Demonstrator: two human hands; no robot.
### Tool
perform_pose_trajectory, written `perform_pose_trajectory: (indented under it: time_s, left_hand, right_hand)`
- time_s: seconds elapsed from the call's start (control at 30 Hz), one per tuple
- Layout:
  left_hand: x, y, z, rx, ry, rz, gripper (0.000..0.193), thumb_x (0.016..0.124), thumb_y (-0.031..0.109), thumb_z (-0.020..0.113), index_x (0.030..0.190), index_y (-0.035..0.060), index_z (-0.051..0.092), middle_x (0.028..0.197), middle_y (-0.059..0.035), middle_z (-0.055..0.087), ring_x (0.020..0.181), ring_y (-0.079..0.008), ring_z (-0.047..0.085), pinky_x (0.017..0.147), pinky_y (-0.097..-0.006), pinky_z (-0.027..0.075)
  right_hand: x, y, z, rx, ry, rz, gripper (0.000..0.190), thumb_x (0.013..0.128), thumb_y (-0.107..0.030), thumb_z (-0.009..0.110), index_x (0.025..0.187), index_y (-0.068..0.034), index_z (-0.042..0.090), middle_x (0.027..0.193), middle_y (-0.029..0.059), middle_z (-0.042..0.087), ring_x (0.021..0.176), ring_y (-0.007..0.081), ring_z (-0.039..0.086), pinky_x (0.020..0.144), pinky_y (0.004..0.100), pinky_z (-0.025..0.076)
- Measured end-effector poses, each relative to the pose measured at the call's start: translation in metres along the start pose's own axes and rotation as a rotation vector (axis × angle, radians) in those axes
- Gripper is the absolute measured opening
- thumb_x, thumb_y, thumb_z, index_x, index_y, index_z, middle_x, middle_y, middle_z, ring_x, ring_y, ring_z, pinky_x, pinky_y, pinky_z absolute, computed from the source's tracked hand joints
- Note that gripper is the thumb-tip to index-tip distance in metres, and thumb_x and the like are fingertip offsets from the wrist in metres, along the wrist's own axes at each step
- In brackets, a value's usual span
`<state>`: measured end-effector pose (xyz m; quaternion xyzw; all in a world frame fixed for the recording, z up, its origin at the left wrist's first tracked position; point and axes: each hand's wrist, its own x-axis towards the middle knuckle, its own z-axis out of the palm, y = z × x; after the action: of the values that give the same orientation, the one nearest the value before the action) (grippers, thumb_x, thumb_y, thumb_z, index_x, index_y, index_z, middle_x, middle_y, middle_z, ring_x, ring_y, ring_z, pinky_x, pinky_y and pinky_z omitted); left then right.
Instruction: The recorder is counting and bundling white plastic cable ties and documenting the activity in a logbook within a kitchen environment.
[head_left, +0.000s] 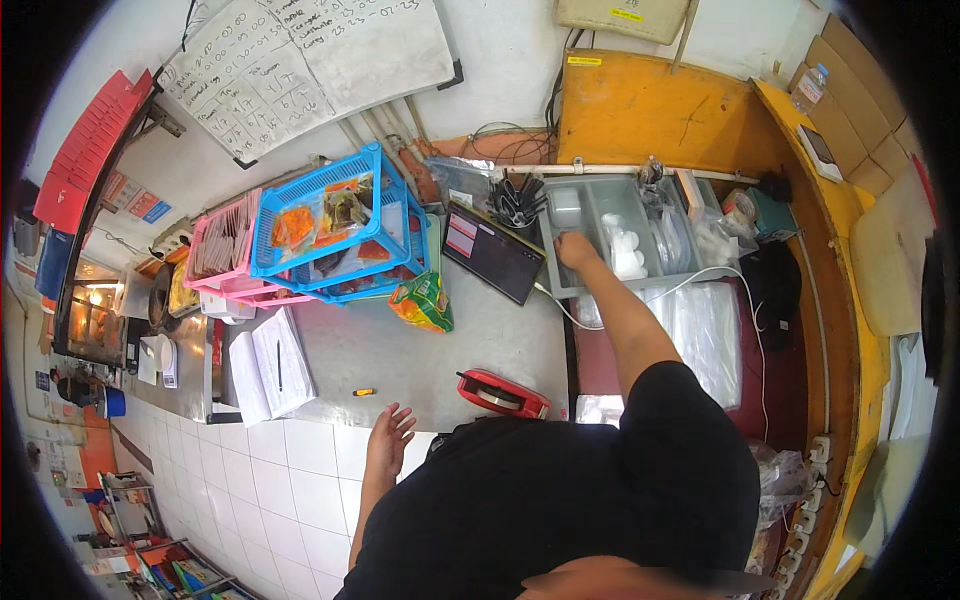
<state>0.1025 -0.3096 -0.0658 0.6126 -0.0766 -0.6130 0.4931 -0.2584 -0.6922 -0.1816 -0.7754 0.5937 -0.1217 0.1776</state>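
My right hand (574, 250) reaches into the left compartment of a grey divided tray (598, 283). Its fingers point down and are partly hidden, so what they touch does not show. Just beyond it in the same compartment are clear plastic containers (564, 202). White rounded items (622, 247) lie in the compartment to the right, with stacked clear lids (667, 244) further over. My left hand (391, 436) hovers by the front edge of the steel table (360, 345), fingers apart and nothing in it. Closest to it is a small yellow-and-black cutter (364, 392); a red tape dispenser (502, 395) sits to its right.
A tablet (493, 251) leans near a holder of black utensils (517, 199). Blue baskets (322, 225) and pink baskets (225, 247) hold packets. An open notebook (271, 367) overhangs the table edge. A white cable (697, 274) crosses the tray's front, above clear plastic bags (709, 337).
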Motion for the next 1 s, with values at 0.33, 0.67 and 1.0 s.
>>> perform_pose_trajectory:
  time_s: [0.33,0.67,1.0]
  left_hand:
    - [0.002,-0.002,0.005,0.0,-0.038,-0.024,0.045,0.087,0.037,0.046,0.119,0.0063,0.042,0.107,-0.0085,0.055,0.096,-0.0205,0.051,0.078,-0.0323,0.038]
    - [-0.005,-0.007,-0.012,-0.026,0.044,-0.001,0.044,0.088,0.036,0.045,0.12,0.0063,0.041,0.108,-0.0084,0.054,0.096,-0.0197,0.051,0.079,-0.0323,0.037]
    - [-0.003,0.005,0.005,0.013,-0.013,0.003,0.047,0.087,0.038,0.047,0.121,0.0061,0.04,0.11,-0.0091,0.053,0.097,-0.02,0.05,0.081,-0.0331,0.037]
  right_hand:
    - [0.008,0.011,-0.001,0.142,0.13,-0.055,0.041,0.085,-0.029,0.04,0.075,0.004,0.061,0.081,0.0264,0.058,0.079,0.042,0.056,0.077,0.0476,0.043]
    - [0.001,-0.008,-0.018,-0.007,-0.113,0.004,0.035,0.082,-0.027,0.044,0.083,0.004,0.06,0.087,0.0246,0.058,0.084,0.0411,0.055,0.079,0.046,0.043]
    - [0.005,0.008,-0.006,0.056,0.001,-0.057,0.029,0.079,-0.025,0.048,0.081,0.0,0.062,0.084,0.0235,0.059,0.081,0.0396,0.056,0.076,0.0445,0.045]
